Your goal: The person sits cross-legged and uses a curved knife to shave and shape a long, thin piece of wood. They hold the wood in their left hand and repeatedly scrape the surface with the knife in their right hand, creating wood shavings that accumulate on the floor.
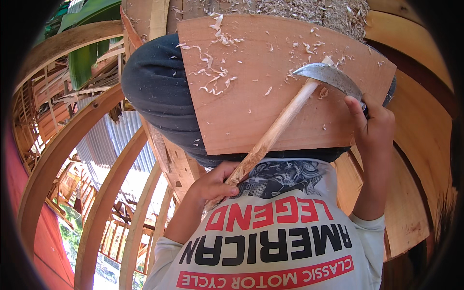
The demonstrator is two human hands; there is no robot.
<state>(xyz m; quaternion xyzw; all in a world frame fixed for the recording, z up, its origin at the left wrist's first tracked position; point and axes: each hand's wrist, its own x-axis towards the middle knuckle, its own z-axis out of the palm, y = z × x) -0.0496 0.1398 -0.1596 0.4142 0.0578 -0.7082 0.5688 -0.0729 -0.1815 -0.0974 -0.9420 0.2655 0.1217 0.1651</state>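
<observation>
A pale, peeled wooden stick [275,129] slants across my lap from lower left to upper right. My left hand [216,183] is closed around its near end, close to my shirt. In my right hand [376,123] is a curved knife [333,78], its fingers wrapped round the handle and the thumb up by the base of the blade. The grey, hooked blade crosses over the stick just below its far tip. Most of the knife's handle is hidden in my hand. Under both lies a flat wooden board [232,111] on my thighs, sprinkled with thin curled shavings [212,72].
A thick heap of shavings [314,14] covers the planks beyond the board. Curved wooden slats [104,203] form an open railing at left, with corrugated metal sheets [116,140] below. Wide wooden panels [420,130] curve round on the right. Green leaves [82,58] hang at far left.
</observation>
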